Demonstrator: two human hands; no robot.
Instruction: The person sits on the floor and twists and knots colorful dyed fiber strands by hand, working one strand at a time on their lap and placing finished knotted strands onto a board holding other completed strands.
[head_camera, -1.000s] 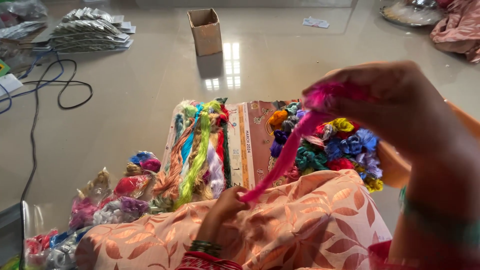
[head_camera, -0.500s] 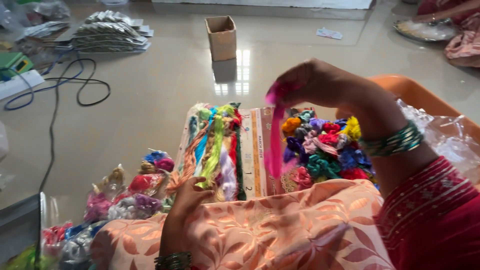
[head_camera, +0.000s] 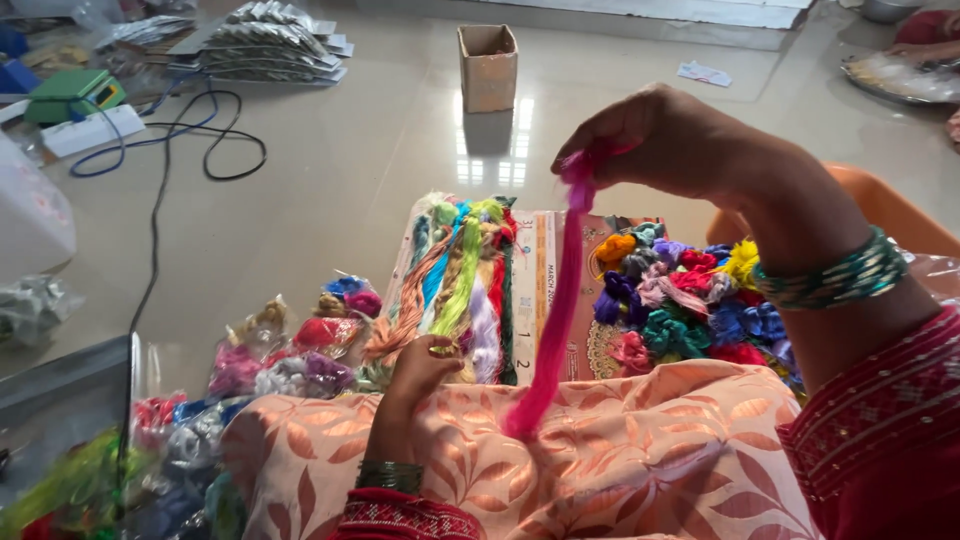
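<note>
Here glossy tiled floor (head_camera: 330, 150), cardboard box (head_camera: 487, 67); right hand (head_camera: 670, 145) pinches pink thread hank (head_camera: 555, 320), left hand (head_camera: 415, 375) loosely curled, empty.

A bright pink thread bundle (head_camera: 556, 320) is hanging straight down, long and thin, with smooth loose fibres. Its top end is being pinched in the right hand (head_camera: 665, 140), high above the peach leaf-patterned cloth (head_camera: 620, 460). Its lower end is touching that cloth, or maybe hanging just over it; the view is not clear enough to decide. The left hand (head_camera: 415, 375) is lying at the far edge of the same cloth, left of the bundle, with its fingers curled and touching the flat multicoloured skeins (head_camera: 460, 280) beyond the cloth.
</note>
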